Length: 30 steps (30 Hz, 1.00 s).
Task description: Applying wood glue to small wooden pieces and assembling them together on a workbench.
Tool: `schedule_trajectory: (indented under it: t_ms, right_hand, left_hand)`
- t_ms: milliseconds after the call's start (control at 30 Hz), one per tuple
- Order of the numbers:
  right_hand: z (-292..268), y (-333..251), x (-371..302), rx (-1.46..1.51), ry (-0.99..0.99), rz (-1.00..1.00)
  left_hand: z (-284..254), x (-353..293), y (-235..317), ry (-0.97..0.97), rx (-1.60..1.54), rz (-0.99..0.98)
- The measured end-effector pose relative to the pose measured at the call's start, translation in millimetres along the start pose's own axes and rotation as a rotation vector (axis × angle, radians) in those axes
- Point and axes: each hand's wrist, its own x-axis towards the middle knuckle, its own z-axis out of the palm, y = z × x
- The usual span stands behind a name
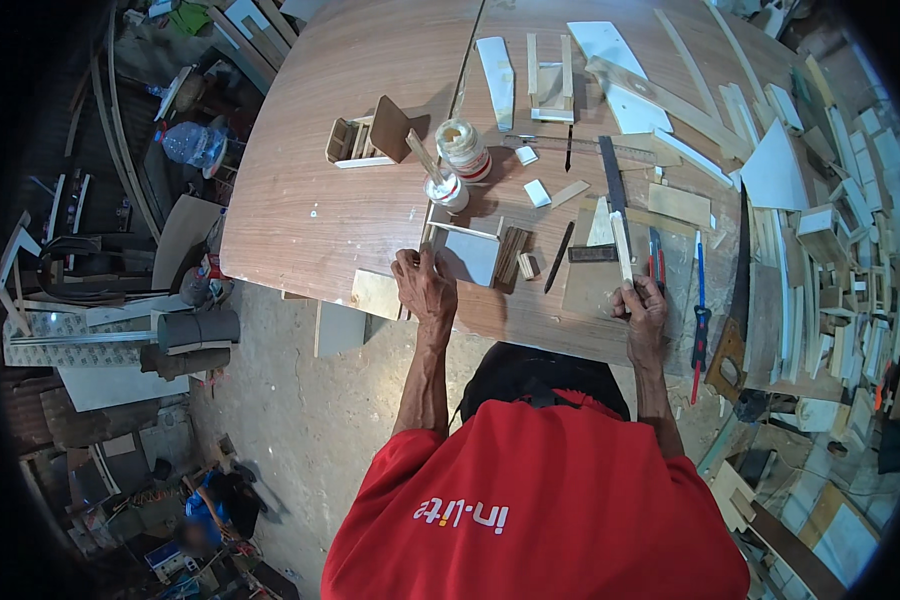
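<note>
My left hand (428, 288) is closed, its curled fingers at the left side of a small wooden box (468, 256) with a white panel and thin strip edges. The hand hides part of that side. My right hand (642, 308) pinches the near end of a narrow pale wooden strip (621, 246), which points away from me. A try square (594, 254) with a dark blade lies just left of the strip. Close to my right hand is a red utility knife (656, 258). Stacked wood strips (510, 254) and a black pencil-like tool (559, 257) lie between the hands.
A glue jar (464, 152) and a small white pot (446, 190) with a stick stand beyond the box. A lidded wooden box (370, 135) sits farther left. At right lie a screwdriver (701, 330), a handsaw (727, 362) and piled offcuts (850, 280). Another person (208, 510) is at lower left.
</note>
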Motion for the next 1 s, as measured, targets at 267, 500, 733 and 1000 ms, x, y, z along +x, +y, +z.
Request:
schedule_trajectory:
  t_ms: [267, 500, 733, 1000]
  right_hand:
    - [-2, 4, 1, 0.012, 0.009, 0.015]
    - [-3, -1, 1, -0.024, 0.026, 0.043]
    - [-7, 1, 6, -0.005, 0.021, 0.025]
    - [-12, 3, 10, -0.012, 0.005, 0.025]
  left_hand:
    - [3, 3, 6, 0.012, -0.016, 0.035]
    - [0, 3, 9, -0.001, 0.034, -0.031]
    - [-9, -20, 37, -0.065, -0.263, -0.099]
    - [3, -18, 55, -0.214, -0.238, -0.076]
